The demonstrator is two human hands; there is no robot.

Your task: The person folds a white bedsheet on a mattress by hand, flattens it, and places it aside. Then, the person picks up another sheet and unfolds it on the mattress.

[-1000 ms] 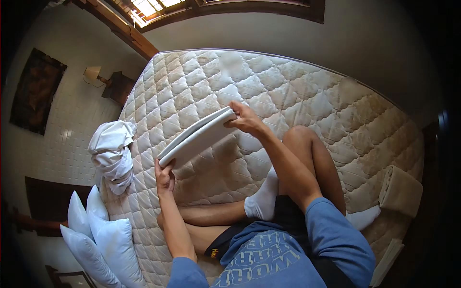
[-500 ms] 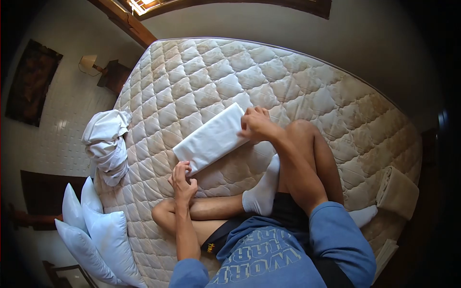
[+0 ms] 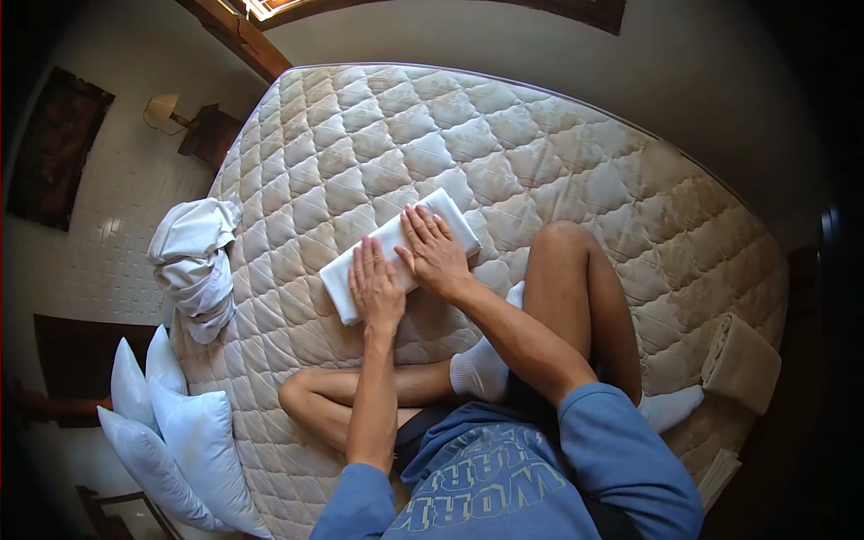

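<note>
A white folded cloth (image 3: 338, 286), shaped into a long flat bundle, lies at a slant on the quilted mattress (image 3: 504, 135). My left hand (image 3: 376, 286) rests palm down on its middle, fingers stretched out. Beside it my right hand (image 3: 434, 254) lies flat across the far half, fingers a little spread. Both palms touch the upper face of the cloth, and neither hand grips it. The kind of linen cannot be told from its folded shape.
Crumpled white fabric (image 3: 193, 261) sits at the mattress's left edge, above several white pillows (image 3: 193, 432). A folded beige cloth (image 3: 742, 364) lies at the right edge, with another pale folded piece (image 3: 718, 477) below. My bent legs (image 3: 562, 306) flank the near side.
Both hands have come from the ends of the cloth onto its top and flattened there. The cloth is now narrower, its near long side folded over.
</note>
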